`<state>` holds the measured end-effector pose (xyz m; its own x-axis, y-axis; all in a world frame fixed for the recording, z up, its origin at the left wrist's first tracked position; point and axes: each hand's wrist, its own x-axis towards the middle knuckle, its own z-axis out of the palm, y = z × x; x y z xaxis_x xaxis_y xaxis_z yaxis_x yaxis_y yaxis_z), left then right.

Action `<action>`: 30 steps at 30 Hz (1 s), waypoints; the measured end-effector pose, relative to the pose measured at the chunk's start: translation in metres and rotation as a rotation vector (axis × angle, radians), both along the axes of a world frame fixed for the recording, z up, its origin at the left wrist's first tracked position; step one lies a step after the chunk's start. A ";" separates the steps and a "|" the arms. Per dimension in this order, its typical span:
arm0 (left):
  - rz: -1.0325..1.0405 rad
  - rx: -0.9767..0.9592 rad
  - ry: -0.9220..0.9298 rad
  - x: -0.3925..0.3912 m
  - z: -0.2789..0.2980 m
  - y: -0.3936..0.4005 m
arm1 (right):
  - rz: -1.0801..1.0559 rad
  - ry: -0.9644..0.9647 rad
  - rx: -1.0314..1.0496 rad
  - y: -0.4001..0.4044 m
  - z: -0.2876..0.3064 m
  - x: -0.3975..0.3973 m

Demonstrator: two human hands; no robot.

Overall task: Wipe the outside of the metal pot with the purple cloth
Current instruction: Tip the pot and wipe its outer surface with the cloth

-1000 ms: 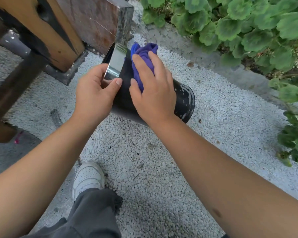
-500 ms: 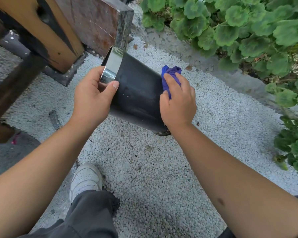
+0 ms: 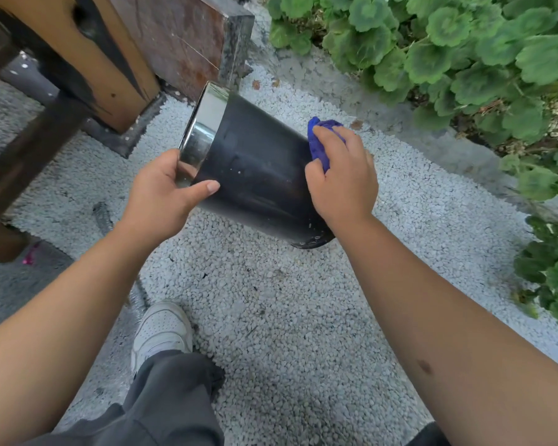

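Observation:
The metal pot (image 3: 255,169) is dark-sided with a shiny silver band at its rim. It is held on its side above the gravel, its mouth turned to the upper left. My left hand (image 3: 161,197) grips the rim end, thumb on the dark wall. The purple cloth (image 3: 319,141) is bunched under the fingers of my right hand (image 3: 342,181), which presses it against the pot's wall near the base end. Most of the cloth is hidden by that hand.
White gravel (image 3: 287,317) covers the ground. A wooden post (image 3: 87,56) and a rusty stone block (image 3: 181,37) stand at the upper left. Green plants (image 3: 464,53) line a concrete kerb on the right. My white shoe (image 3: 161,329) and grey trouser leg are below.
My right hand slid the cloth along the pot's side from the rim end to the base end. The pot's base has turned away, so the bottom face is hidden now.

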<state>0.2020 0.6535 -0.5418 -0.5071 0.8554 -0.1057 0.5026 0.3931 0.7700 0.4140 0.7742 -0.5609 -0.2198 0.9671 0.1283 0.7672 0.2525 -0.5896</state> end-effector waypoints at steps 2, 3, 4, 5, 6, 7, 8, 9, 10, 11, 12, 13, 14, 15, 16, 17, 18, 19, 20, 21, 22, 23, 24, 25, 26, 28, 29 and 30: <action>0.040 0.000 -0.042 0.002 0.004 0.002 | -0.060 0.126 -0.039 0.007 0.009 -0.002; 0.058 0.000 -0.060 0.003 0.006 0.003 | -0.123 0.215 -0.045 0.008 0.016 -0.006; 0.071 0.002 -0.072 0.005 0.008 0.003 | -0.162 0.290 -0.031 0.006 0.023 -0.011; 0.084 0.013 -0.074 0.007 0.012 0.004 | -0.160 0.324 0.009 0.001 0.031 -0.019; 0.094 0.027 -0.071 0.008 0.016 0.005 | -0.120 0.332 0.060 -0.006 0.038 -0.027; 0.100 0.042 -0.075 0.010 0.020 0.006 | -0.056 0.331 0.111 -0.013 0.044 -0.035; 0.097 0.057 -0.095 0.013 0.023 0.008 | 0.016 0.318 0.147 -0.022 0.049 -0.044; 0.082 0.057 -0.122 0.016 0.026 0.009 | 0.087 0.294 0.169 -0.031 0.051 -0.053; 0.061 0.046 -0.142 0.019 0.028 0.011 | 0.153 0.261 0.183 -0.040 0.050 -0.062; 0.042 0.036 -0.152 0.021 0.028 0.013 | 0.206 0.221 0.197 -0.047 0.047 -0.069; 0.025 0.027 -0.144 0.022 0.028 0.014 | 0.238 0.182 0.219 -0.052 0.044 -0.074; 0.014 0.024 -0.114 0.022 0.028 0.016 | 0.250 0.155 0.251 -0.053 0.042 -0.077; 0.007 0.026 -0.075 0.022 0.027 0.016 | 0.251 0.137 0.292 -0.052 0.040 -0.077; 0.005 0.028 -0.045 0.021 0.027 0.017 | 0.247 0.117 0.334 -0.049 0.038 -0.077; 0.005 0.029 -0.025 0.021 0.025 0.017 | 0.244 0.093 0.371 -0.046 0.036 -0.075; 0.007 0.025 -0.013 0.020 0.024 0.017 | 0.246 0.066 0.396 -0.043 0.034 -0.073; 0.008 0.022 -0.007 0.019 0.023 0.018 | 0.247 0.040 0.406 -0.041 0.032 -0.071; 0.010 0.018 -0.003 0.018 0.022 0.018 | 0.236 0.027 0.400 -0.039 0.029 -0.068; 0.013 0.017 0.003 0.017 0.022 0.018 | 0.212 0.025 0.377 -0.036 0.026 -0.064; 0.017 0.016 0.009 0.016 0.022 0.018 | 0.178 0.028 0.345 -0.034 0.023 -0.059; 0.021 0.015 0.012 0.015 0.022 0.018 | 0.141 0.032 0.309 -0.029 0.020 -0.054; 0.022 0.010 0.016 0.014 0.022 0.018 | 0.107 0.040 0.273 -0.024 0.016 -0.048; 0.018 0.001 0.029 0.014 0.021 0.018 | 0.073 0.055 0.234 -0.019 0.013 -0.043; 0.016 -0.008 0.042 0.014 0.022 0.018 | 0.040 0.075 0.193 -0.015 0.011 -0.038; 0.016 -0.016 0.049 0.014 0.022 0.018 | 0.011 0.095 0.153 -0.011 0.010 -0.033; 0.018 -0.016 0.062 0.014 0.023 0.019 | -0.028 0.117 0.094 -0.006 0.007 -0.028; 0.014 -0.014 0.065 0.014 0.023 0.020 | -0.038 0.119 0.078 -0.005 0.006 -0.025; 0.007 -0.014 0.061 0.014 0.023 0.020 | -0.049 0.120 0.068 -0.003 0.004 -0.023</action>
